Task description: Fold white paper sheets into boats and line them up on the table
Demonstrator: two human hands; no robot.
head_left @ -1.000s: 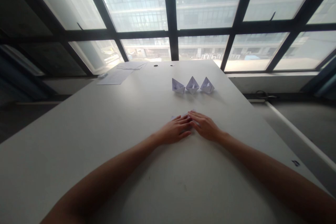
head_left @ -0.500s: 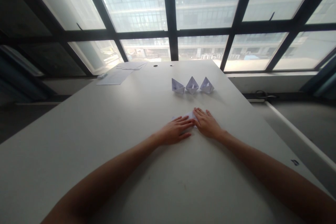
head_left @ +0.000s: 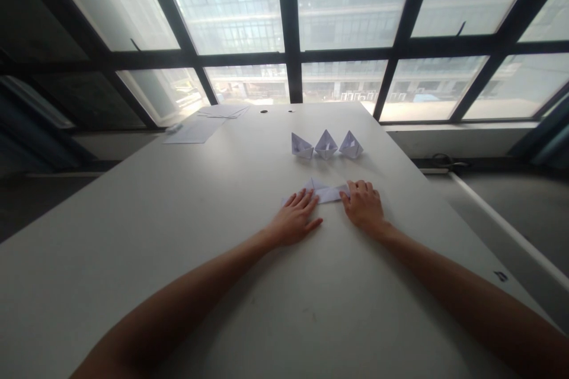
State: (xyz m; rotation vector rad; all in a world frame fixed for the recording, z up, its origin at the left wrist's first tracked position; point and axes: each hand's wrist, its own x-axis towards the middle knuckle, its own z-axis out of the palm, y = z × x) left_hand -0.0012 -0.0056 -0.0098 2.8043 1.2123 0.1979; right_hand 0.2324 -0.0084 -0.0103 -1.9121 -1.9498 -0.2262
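We list a window [head_left: 284,12] of dark-framed panes filling the top half of the frame. Below it, a pale table [head_left: 178,237] runs from the bottom edge up to the glass. We note loose sheets [head_left: 200,127] lying flat at the table's upper left. Our left hand [head_left: 296,219] is palm down with fingers spread flat, its fingertips on the left end of the folded paper [head_left: 326,192], clasping nothing. Our right hand [head_left: 365,207] is palm down and flat on the paper's right end, also unclenched. The folded paper is white and lies on the table at frame centre, between both hands. Three paper boats [head_left: 326,145] stand in a row just above it, apart from it.
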